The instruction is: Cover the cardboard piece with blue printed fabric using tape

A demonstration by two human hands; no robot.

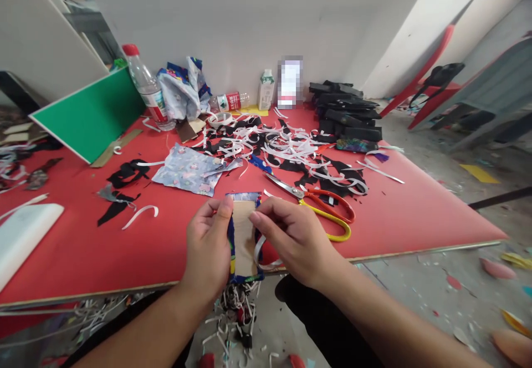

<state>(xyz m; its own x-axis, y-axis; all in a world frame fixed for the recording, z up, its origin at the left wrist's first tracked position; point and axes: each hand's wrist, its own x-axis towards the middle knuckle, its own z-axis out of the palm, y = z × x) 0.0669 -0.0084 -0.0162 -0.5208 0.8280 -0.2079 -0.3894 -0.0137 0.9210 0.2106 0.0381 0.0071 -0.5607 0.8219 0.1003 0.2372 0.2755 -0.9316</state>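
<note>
At the table's front edge my left hand [210,240] grips the left side of a small tan rectangular panel [243,235], its thumb near the upper corner. Dark blue patterned fabric is folded around the panel's edges. My right hand [297,240] is closed in a pinch at the panel's upper right. A thin white strip [258,254] curls below those fingers along the right edge; its upper end is hidden by them. Scissors [297,192] with one orange and one yellow handle lie just beyond my right hand. A piece of light blue patterned fabric [187,169] lies beyond the panel.
White strips and black scraps [286,146] are heaped on the red table [399,218]. Behind them stand a red-capped bottle [149,88], a carton-like bottle [266,91] and a stack of black pieces [344,113]. A green board [91,116] leans at left. Scraps litter the floor.
</note>
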